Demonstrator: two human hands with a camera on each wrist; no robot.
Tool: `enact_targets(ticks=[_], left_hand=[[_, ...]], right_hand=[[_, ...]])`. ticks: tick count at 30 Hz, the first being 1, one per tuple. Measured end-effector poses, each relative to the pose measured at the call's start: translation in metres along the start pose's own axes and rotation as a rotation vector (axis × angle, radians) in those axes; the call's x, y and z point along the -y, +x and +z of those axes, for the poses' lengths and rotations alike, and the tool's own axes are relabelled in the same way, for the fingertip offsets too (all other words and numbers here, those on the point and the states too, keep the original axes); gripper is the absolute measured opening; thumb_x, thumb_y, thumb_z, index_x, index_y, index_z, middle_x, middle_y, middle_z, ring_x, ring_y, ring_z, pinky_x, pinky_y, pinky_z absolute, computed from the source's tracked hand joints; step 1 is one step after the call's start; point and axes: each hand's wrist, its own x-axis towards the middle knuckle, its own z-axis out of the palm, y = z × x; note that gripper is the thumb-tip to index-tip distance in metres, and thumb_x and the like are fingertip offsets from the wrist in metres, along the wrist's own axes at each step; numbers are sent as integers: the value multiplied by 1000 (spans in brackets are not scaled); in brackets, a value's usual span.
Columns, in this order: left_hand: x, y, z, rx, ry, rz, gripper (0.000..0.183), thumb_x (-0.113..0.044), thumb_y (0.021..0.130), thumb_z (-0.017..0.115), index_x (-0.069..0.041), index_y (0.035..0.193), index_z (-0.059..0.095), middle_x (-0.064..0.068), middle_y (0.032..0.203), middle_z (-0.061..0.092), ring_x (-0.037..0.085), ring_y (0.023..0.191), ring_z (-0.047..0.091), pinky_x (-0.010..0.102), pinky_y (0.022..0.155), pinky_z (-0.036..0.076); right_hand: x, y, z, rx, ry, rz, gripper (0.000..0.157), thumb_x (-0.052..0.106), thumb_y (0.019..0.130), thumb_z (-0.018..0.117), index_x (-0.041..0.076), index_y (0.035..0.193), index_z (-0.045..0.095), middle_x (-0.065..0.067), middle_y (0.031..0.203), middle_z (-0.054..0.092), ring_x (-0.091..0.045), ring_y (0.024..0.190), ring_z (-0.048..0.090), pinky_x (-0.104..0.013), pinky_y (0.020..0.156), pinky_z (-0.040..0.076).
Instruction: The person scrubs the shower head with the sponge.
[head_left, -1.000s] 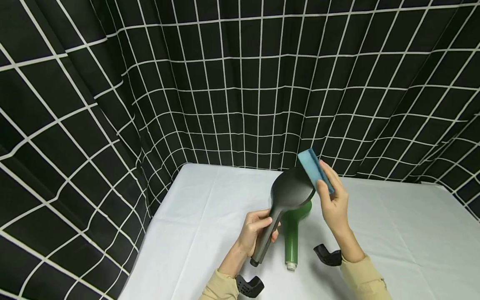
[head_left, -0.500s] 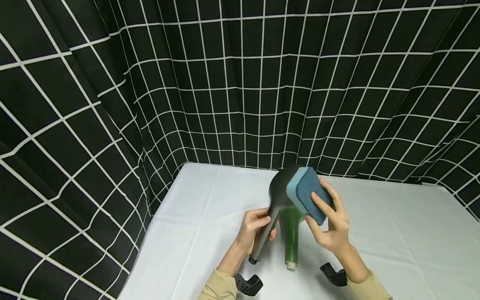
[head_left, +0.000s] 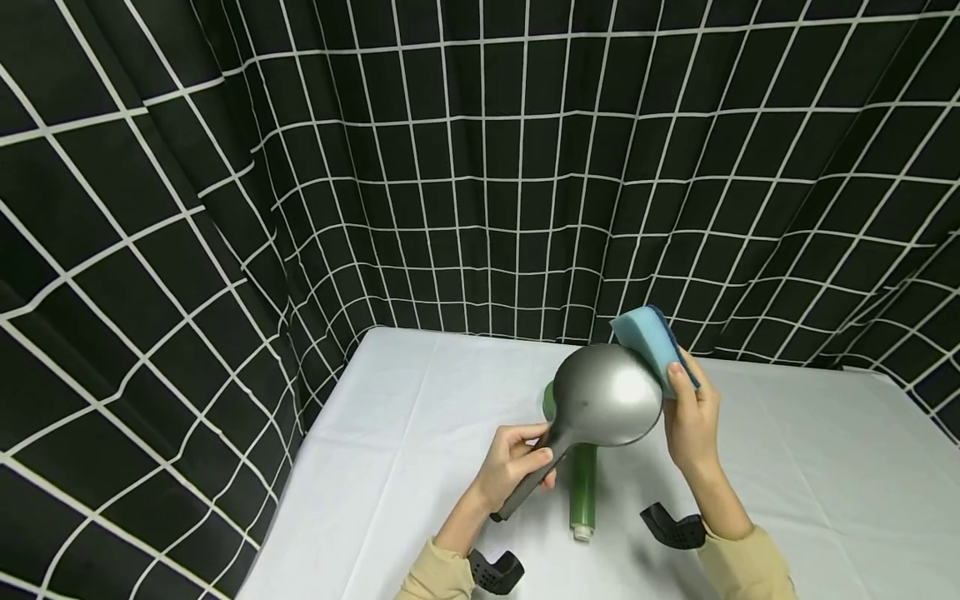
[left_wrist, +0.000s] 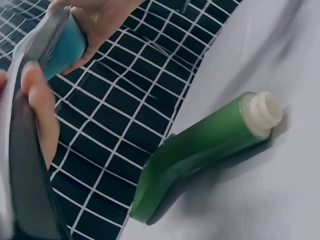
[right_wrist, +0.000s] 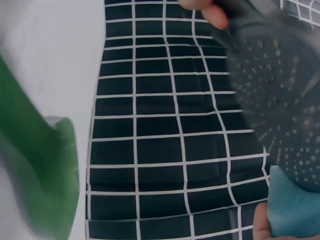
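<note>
My left hand (head_left: 512, 468) grips the handle of a dark grey shower head (head_left: 606, 396), held tilted with its smooth rounded back up in the head view. Small nozzles show on its face (right_wrist: 280, 95) in the right wrist view. My right hand (head_left: 694, 421) pinches a light blue sponge (head_left: 649, 343) with a darker blue scouring layer. The sponge's pale side touches the right rim of the grey head, bending round it. Beneath lies a green shower head (head_left: 582, 492) with a white threaded end, its head mostly hidden by the grey one.
A white cloth covers the table (head_left: 405, 467). Dark curtains (head_left: 480, 183) with a white grid hang behind the table and along its sides. Black wrist mounts (head_left: 497, 572) sit on both forearms.
The grey shower head has tilted rightward, turning its back more upward. The sponge crossed low over the back half a second ago, then moved up and right to the rim. The green shower head stays put.
</note>
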Motion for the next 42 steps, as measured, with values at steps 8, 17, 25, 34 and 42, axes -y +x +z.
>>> enact_targets(ticks=[8,17,25,34,42], left_hand=[[4,1,-2,-152,264,123,37,14,86,47,22,123,44,32,77,54,42,50,52,39,45,49],[13,-3,-3,6,545,142,37,3,84,53,16,119,52,18,78,58,5,53,56,17,48,47],[-5,-1,4,-64,587,177,34,11,78,53,20,111,55,21,74,59,15,49,57,19,46,47],[-6,1,3,-258,600,215,35,12,77,55,19,111,56,22,74,60,23,49,58,21,44,47],[10,-2,-9,-183,941,269,37,-1,80,60,8,117,59,11,98,63,10,67,55,13,59,44]], right_hand=[[0,-21,-11,-105,-312,216,32,10,99,42,-7,124,51,-2,114,55,-16,102,51,-15,82,45],[2,10,-15,-7,-688,204,36,23,98,46,1,125,56,11,110,56,-6,91,50,-16,73,39],[-3,1,-14,-106,-513,252,31,18,98,47,-1,121,57,3,109,56,-12,96,49,-16,77,41],[-10,-30,-12,-119,-409,347,27,17,99,45,-4,114,51,-3,108,51,-14,96,52,-15,73,47],[-7,-15,-12,-119,-714,269,32,17,96,50,1,124,56,6,109,57,-4,89,52,-13,70,41]])
